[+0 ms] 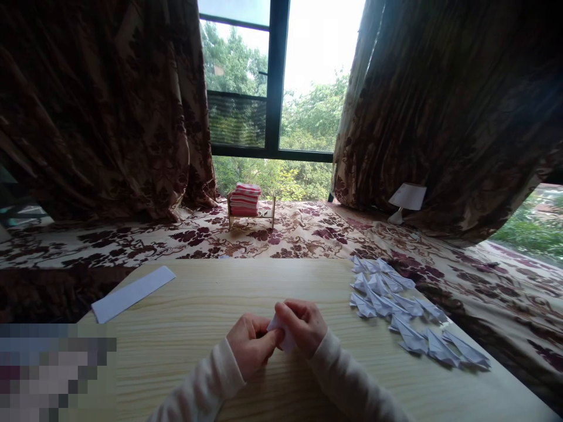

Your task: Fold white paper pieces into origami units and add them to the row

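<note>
Over the middle of the light wooden table [185,351], a small piece of folded white paper [288,341] is pinched between both hands. My left hand [251,344] grips its left side between thumb and fingers. On its upper right side, my right hand [305,325] is closed with the thumb across the paper. Fingers cover much of the piece, so its full shape is hidden. Several folded white paper pieces [409,334] with pointed ends lie in loose rows at the table's right. At the left edge rests a flat white paper strip [134,294].
Behind the table, a ledge with floral cloth [303,234] holds a small wooden rack [273,212] with folded red-and-white cloths [245,200]. A small white lamp [407,198] stands at the right. Dark patterned curtains [145,117] flank the window [272,76]. The lower left corner is pixelated.
</note>
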The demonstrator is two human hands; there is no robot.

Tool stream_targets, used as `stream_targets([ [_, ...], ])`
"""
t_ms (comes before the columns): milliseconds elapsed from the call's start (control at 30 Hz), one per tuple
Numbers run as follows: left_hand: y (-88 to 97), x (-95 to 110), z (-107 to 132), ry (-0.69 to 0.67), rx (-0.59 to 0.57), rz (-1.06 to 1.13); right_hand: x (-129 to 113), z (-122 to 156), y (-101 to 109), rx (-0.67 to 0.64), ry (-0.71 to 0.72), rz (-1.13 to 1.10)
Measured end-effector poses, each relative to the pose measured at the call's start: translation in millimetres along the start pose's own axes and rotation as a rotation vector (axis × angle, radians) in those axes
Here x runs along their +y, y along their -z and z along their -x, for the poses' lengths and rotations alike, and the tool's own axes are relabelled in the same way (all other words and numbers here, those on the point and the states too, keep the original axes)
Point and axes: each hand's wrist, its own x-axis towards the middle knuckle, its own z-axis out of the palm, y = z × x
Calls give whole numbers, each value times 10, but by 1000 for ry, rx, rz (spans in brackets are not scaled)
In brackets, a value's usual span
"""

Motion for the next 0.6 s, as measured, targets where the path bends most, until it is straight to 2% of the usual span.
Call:
stream_targets([
  [167, -24, -4, -21, 56, -14, 59, -15, -24, -21, 32, 7, -45],
  [333, -82, -3, -16, 68, 35, 34, 15, -24, -32, 57, -10, -126],
  [467, -126, -42, 7, 15, 83, -25, 92, -45, -28, 74, -93, -161],
  [600, -143, -85, 22, 16, 111, -59, 101, -82, 42, 36, -195, -191],
])
